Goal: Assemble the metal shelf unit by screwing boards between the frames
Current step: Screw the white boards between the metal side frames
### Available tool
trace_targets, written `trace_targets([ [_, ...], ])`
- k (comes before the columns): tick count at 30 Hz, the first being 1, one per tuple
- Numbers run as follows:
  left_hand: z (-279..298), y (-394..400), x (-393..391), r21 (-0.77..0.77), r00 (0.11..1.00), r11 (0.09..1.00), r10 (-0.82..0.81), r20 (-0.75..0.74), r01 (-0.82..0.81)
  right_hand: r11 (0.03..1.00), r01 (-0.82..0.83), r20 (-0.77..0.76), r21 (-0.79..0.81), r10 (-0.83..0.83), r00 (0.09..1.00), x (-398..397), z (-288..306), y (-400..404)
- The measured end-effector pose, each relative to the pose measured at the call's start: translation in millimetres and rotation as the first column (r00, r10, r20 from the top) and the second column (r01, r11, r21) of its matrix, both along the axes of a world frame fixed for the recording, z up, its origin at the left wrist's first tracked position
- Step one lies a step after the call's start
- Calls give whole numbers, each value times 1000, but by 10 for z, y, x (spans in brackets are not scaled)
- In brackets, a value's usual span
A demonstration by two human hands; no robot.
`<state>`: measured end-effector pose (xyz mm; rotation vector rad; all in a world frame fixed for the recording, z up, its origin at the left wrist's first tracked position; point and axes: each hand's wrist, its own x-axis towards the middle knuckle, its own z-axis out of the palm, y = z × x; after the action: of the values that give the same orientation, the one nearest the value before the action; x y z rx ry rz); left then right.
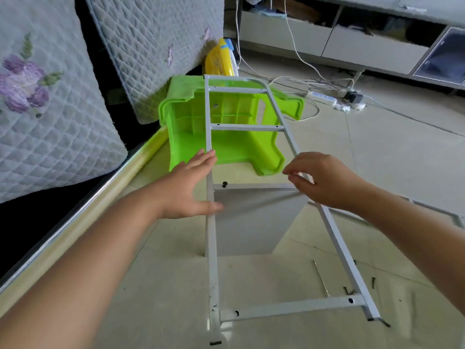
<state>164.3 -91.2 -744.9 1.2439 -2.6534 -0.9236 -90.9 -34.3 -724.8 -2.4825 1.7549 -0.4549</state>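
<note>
A white metal ladder-shaped frame (247, 127) stretches away from me above the tiled floor, its far end over a green stool. A grey board (254, 222) hangs below it at the middle crossbar, where a black screw (224, 183) sticks up near the left rail. My left hand (187, 187) lies flat with straight fingers against the outside of the left rail, the thumb across it. My right hand (324, 182) curls its fingers round the right rail at about the same height. A second frame (437, 212) lies on the floor at the right.
An overturned green plastic stool (191, 147) sits under the frame's far end. Quilted cushions (50, 134) and a bed edge run along the left. Loose black screws (347, 289) and a thin metal tool (320, 278) lie near the frame's near end. A power strip (323, 97) and cables lie behind.
</note>
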Motion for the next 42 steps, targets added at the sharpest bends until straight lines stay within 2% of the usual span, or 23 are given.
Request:
trace_targets([
  [3,99,199,-380,-219,994,973,-47,94,67,989,148,99,6,-147,984,-385,-161,265],
  [5,119,352,-756,-283,983,949,-100,153,141,945,328,167,17,-326,931,-623,-363,434],
  [6,116,411,-950,-287,980,946,-111,162,154,905,416,156,91,-426,891,-732,-498,519],
  [8,99,496,-1299,-296,984,945,-95,154,138,754,560,9,344,-599,801,-874,-835,693],
  [10,45,550,-1546,-318,986,942,-61,152,108,595,597,-180,538,-611,771,-919,-1203,843],
  [12,-32,581,-1667,-328,980,940,-28,199,93,492,600,-319,631,-540,779,-886,-1559,964],
  [14,-94,586,-1688,-350,972,933,0,235,84,393,607,-394,691,-499,772,-802,-1865,1075],
  [16,-110,581,-1677,-375,970,923,4,242,89,334,599,-404,728,-496,768,-720,-2101,1171],
  [21,-114,586,-1640,-387,964,916,0,265,106,403,629,-401,665,-518,756,-687,-2335,1184],
  [24,-115,579,-1632,-392,969,914,-6,248,106,402,650,-306,645,-644,701,-687,-2260,1058],
  [26,-112,555,-1634,-380,970,919,-13,243,108,436,677,-162,593,-759,630,-709,-2087,931],
  [28,-94,539,-1629,-364,971,924,-31,237,118,496,697,82,518,-840,536,-729,-1804,785],
  [31,-52,489,-1579,-366,976,922,-45,212,122,578,709,466,404,-797,384,-703,-1227,603],
  [32,-23,464,-1537,-371,978,923,-29,204,104,609,711,553,353,-748,366,-679,-1047,535],
  [34,3,400,-1421,-400,977,914,19,212,69,673,694,663,254,-644,381,-590,-709,418],
  [36,45,350,-1263,-420,973,906,56,226,45,757,630,704,175,-543,457,-473,-454,311],
  [39,68,289,-968,-507,992,862,85,93,-26,875,471,658,115,-422,623,-280,-220,170],
  [41,98,223,-781,-569,989,814,147,3,-119,909,406,652,94,-364,665,-164,-113,94],
  [42,140,196,-695,-532,981,833,195,21,-154,915,397,648,75,-348,678,-109,-69,57],
])
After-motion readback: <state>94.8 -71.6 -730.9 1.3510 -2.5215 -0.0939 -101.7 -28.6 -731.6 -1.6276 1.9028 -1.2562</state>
